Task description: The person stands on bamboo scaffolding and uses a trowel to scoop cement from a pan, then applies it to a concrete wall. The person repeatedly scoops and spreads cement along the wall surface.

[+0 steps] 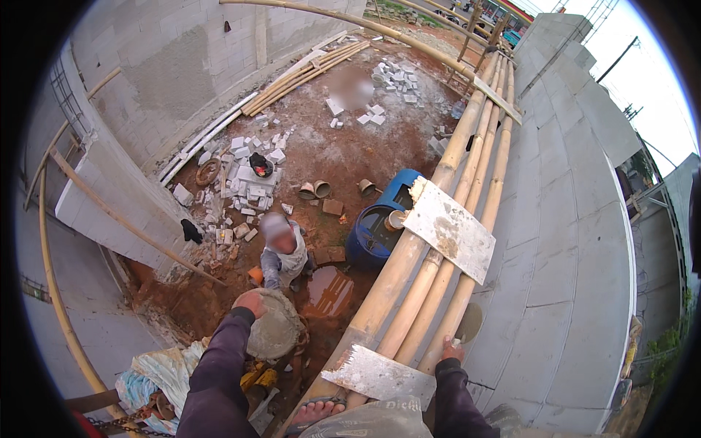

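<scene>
My left hand [252,304] is closed on the rim of a round bucket [301,330] filled with grey wet mortar [273,325], out to the left of the bamboo poles. Below, a person [285,252] in a light head covering reaches an arm up toward the bucket; whether they touch it is hidden. My right hand [451,349] is closed around the outermost bamboo pole [456,310], beside the block wall. My bare foot [318,413] stands on the poles near a rough white board [380,374].
A larger board [449,231] lies across the poles ahead. Down on the ground are a blue drum [365,244] of water, a puddle [328,292], broken white blocks [252,182] and small buckets [314,190]. A block wall [540,292] runs along the right. Crumpled sacks [161,376] hang lower left.
</scene>
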A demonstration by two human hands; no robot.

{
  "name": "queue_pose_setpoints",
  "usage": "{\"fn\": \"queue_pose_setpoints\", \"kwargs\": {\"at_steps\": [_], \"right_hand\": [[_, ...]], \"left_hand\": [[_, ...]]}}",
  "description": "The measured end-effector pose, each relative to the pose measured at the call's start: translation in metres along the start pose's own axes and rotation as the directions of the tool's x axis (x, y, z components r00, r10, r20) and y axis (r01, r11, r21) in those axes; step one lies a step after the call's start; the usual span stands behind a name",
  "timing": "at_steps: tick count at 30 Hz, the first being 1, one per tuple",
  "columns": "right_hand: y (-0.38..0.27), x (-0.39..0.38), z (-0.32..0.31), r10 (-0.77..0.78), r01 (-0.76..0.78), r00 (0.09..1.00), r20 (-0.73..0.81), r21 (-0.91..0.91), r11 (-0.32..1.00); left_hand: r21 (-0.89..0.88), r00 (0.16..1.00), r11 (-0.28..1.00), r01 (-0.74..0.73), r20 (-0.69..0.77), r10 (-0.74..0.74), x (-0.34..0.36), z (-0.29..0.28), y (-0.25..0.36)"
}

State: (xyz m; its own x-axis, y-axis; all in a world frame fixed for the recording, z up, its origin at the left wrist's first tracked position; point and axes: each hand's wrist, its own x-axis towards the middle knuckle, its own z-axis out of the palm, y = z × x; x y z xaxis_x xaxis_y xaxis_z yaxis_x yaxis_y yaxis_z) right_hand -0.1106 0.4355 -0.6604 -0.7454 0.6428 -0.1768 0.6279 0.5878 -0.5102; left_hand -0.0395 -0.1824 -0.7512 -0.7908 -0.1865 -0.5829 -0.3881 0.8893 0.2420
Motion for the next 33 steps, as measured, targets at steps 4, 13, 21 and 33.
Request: {"fn": "queue_pose_setpoints", "kwargs": {"at_steps": [4,13,21,33], "right_hand": [[-0.004,-0.004,0.036,0.032,-0.024,0.999,-0.042,0.194,0.981],[-0.108,-0.126,-0.073,0.194,-0.217,0.974,0.113,0.692,0.688],[-0.159,-0.299,-0.266,0.087,-0.186,0.966,0.243,0.421,0.888],[-0.166,-0.436,-0.508,0.201,-0.248,0.957,0.208,0.237,0.939]], "left_hand": [[0.177,0.953,0.949,-0.261,0.202,0.225,-0.051,0.025,-0.029],[0.138,0.981,0.971,-0.193,0.023,0.192,-0.156,-0.141,0.079],[0.079,0.99,0.989,-0.128,-0.048,0.132,-0.293,-0.317,0.203],[-0.13,0.928,0.93,-0.344,0.101,0.358,-0.508,-0.409,0.371]]}}
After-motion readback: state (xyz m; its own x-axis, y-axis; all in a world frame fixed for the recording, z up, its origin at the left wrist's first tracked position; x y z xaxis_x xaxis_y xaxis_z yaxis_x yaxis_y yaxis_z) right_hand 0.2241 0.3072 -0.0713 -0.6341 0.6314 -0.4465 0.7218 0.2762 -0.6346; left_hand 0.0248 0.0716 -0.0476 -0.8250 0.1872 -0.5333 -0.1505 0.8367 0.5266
